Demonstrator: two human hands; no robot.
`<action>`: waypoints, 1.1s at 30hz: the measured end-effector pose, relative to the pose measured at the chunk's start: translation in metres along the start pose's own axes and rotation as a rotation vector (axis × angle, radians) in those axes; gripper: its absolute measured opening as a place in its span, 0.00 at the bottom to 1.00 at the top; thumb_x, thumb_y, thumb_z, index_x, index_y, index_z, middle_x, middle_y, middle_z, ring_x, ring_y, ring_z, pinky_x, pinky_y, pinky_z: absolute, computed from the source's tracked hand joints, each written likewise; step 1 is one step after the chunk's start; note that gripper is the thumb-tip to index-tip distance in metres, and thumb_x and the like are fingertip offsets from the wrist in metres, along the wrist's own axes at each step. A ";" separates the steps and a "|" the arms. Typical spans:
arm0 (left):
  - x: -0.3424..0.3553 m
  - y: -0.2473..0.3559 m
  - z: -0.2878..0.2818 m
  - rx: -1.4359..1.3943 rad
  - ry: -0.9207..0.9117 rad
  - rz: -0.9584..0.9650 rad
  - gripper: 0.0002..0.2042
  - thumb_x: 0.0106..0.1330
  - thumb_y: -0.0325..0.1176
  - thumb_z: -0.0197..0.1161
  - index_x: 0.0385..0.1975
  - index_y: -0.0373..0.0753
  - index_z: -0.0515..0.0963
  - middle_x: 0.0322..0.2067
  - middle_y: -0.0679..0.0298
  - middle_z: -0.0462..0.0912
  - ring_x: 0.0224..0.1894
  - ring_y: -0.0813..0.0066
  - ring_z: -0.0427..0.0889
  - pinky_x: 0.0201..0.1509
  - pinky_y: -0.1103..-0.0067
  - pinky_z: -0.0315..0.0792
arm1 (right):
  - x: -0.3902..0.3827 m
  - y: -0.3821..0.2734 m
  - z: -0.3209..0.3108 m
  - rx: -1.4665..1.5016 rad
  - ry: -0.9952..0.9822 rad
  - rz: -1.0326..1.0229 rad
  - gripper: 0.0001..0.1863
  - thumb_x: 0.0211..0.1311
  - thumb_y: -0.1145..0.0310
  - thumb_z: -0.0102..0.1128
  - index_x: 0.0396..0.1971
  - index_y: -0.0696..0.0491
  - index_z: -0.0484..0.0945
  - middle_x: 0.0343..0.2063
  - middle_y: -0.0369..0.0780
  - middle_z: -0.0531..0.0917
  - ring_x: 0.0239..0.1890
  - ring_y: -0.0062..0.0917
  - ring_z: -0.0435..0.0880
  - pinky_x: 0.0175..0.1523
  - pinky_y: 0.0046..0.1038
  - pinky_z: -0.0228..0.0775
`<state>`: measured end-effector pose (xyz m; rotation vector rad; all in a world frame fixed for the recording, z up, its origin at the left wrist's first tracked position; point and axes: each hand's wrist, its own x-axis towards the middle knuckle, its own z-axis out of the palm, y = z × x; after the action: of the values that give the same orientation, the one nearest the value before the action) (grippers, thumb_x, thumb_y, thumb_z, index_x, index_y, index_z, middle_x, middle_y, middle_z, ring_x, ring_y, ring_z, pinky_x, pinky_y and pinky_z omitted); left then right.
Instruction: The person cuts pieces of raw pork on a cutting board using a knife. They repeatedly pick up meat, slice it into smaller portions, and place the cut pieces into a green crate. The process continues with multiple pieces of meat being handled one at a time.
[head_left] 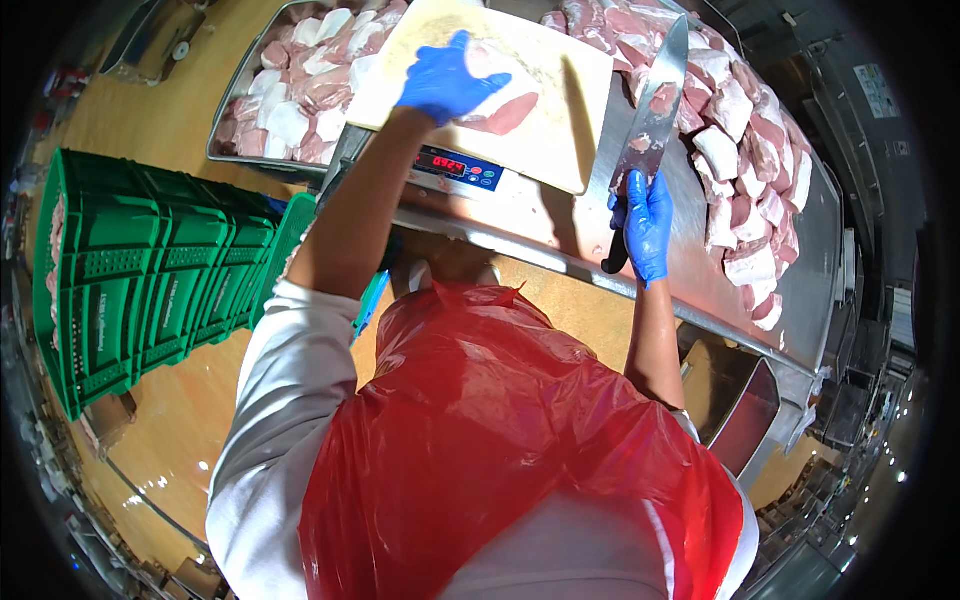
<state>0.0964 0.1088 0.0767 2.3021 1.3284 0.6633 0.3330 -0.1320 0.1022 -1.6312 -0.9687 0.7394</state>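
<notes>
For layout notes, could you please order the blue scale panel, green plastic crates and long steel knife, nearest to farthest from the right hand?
1. Long steel knife: in the right hand.
2. Blue scale panel: left.
3. Green plastic crates: far left.

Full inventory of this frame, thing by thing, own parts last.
Meat piece: 1, pink-white, on board
Cutting board: 1, off-white, top centre
Knife: 1, silver blade, right of board
Scale: 1, blue panel, board's near edge
Meat pile: uncountable, pink-white, table's right side
Tray: 1, silver, meat-filled, upper left
Crates: several, green, left
Table: 1, silver, top right
Apron: 1, red, bottom centre
Left hand: 1, blue-gloved, on meat piece
Right hand: 1, blue-gloved, holding knife
</notes>
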 end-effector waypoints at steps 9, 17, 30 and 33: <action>0.038 0.005 0.016 0.086 -0.195 0.330 0.33 0.46 0.51 0.73 0.57 0.56 0.77 0.53 0.42 0.71 0.56 0.35 0.72 0.58 0.57 0.73 | -0.031 0.025 -0.028 -0.037 0.096 0.101 0.14 0.76 0.59 0.53 0.46 0.55 0.75 0.22 0.33 0.77 0.19 0.13 0.73 0.23 0.20 0.66; -0.012 -0.092 -0.018 -0.962 -0.049 0.017 0.26 0.56 0.37 0.67 0.55 0.37 0.73 0.43 0.64 0.79 0.44 0.75 0.79 0.50 0.77 0.76 | -0.060 0.057 -0.046 -0.043 0.126 0.167 0.13 0.76 0.54 0.52 0.41 0.50 0.71 0.20 0.32 0.73 0.18 0.13 0.70 0.21 0.19 0.63; 0.147 -0.252 -0.194 -1.416 0.923 -0.525 0.23 0.60 0.38 0.65 0.54 0.34 0.74 0.48 0.59 0.82 0.46 0.62 0.82 0.53 0.69 0.78 | -0.026 0.015 -0.006 -0.047 0.031 0.025 0.14 0.77 0.54 0.50 0.41 0.51 0.72 0.21 0.33 0.76 0.16 0.13 0.70 0.20 0.18 0.61; 0.172 -0.122 -0.105 -0.590 0.451 -0.086 0.10 0.62 0.35 0.65 0.38 0.37 0.83 0.37 0.58 0.87 0.39 0.65 0.85 0.46 0.71 0.79 | -0.039 0.026 -0.011 -0.020 0.175 0.012 0.15 0.77 0.54 0.50 0.41 0.51 0.72 0.21 0.33 0.76 0.16 0.13 0.70 0.19 0.18 0.61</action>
<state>0.0260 0.3278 0.1283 1.6667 1.1843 1.3894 0.3293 -0.1741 0.0794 -1.6896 -0.8442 0.5855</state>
